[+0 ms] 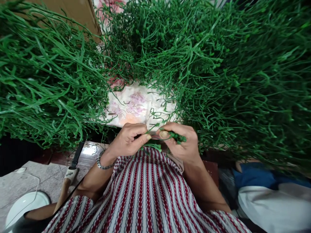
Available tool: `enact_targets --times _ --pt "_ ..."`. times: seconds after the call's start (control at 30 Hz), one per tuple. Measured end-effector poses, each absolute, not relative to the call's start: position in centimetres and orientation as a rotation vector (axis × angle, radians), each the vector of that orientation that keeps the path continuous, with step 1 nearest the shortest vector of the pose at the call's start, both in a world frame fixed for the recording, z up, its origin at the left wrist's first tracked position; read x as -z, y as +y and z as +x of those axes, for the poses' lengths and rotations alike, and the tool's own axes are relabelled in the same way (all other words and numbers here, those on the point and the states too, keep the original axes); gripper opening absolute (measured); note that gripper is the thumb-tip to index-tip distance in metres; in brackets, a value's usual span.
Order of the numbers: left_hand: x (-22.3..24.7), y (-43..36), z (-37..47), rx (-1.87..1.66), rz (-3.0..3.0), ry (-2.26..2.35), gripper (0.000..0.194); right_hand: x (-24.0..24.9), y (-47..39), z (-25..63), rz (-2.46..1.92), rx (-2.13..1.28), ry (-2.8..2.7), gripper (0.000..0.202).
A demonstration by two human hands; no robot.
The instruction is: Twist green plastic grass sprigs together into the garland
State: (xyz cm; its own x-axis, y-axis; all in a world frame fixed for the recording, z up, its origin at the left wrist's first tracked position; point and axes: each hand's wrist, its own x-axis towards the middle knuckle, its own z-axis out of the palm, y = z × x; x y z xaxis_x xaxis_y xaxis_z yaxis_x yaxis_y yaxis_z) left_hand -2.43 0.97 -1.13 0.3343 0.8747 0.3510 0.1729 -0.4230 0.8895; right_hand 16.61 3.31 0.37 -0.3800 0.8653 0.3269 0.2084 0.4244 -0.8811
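My left hand [128,139], a beaded bracelet at its wrist, has thumb and forefinger pinched on a thin green plant stem [153,127]. Opposite it, my right hand [186,140] is closed around a small bunch of green stem ends [178,137], its thumb pressed against the forefinger. A thin strand bridges the short gap between the two thumbs. More green tips [155,147] stick out below my left fingers. Both hands are held in front of my striped top, at the near edge of a flowered cloth [133,102]. Whether the stems are real or plastic I cannot tell.
Tall heaps of green stems stand at the left [48,84] and right [243,81], meeting at the back. Behind the left heap is a cardboard box [75,14]. A person in white and blue [269,207] sits at right. A round white object [28,207] lies lower left.
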Motion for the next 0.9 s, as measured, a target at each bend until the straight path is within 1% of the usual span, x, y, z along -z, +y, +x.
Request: enact_targets --times 0.1,0.23,0.4,0.5,0.63,0.7,0.77,0.9 --pt "0.9 1.2 -2.8 -1.067 2.054 0.905 0.028 -0.7 3.4 16.9 -0.922 -1.072 -1.822 0.016" --pt "1.0 1.4 -3.1 -0.951 2.164 0.873 0.026 -0.5 3.4 16.9 -0.889 -1.023 -1.884 0.008" --pt "1.4 1.2 -2.4 -1.195 1.944 0.949 0.026 0.9 2.4 15.4 -0.825 -1.049 -1.998 0.011" --pt "1.8 1.0 -1.9 -1.225 1.908 0.945 0.025 1.4 2.3 15.1 -0.865 -1.126 -2.005 0.009" --pt "2.2 0.6 -1.8 -1.237 1.882 0.927 0.029 1.6 2.5 15.4 -0.784 -1.208 -2.065 0.015" --pt "2.5 0.4 -1.8 -1.205 1.855 0.951 0.029 1.8 2.5 15.6 -0.726 -1.168 -2.076 0.017" --pt "2.6 0.3 -1.7 -1.217 1.824 1.022 0.026 2.0 2.5 15.7 -0.719 -1.037 -2.145 0.017" --pt "2.6 -0.1 -1.1 -1.271 1.737 1.167 0.016 2.7 2.2 15.8 -0.815 -0.760 -2.375 0.010"
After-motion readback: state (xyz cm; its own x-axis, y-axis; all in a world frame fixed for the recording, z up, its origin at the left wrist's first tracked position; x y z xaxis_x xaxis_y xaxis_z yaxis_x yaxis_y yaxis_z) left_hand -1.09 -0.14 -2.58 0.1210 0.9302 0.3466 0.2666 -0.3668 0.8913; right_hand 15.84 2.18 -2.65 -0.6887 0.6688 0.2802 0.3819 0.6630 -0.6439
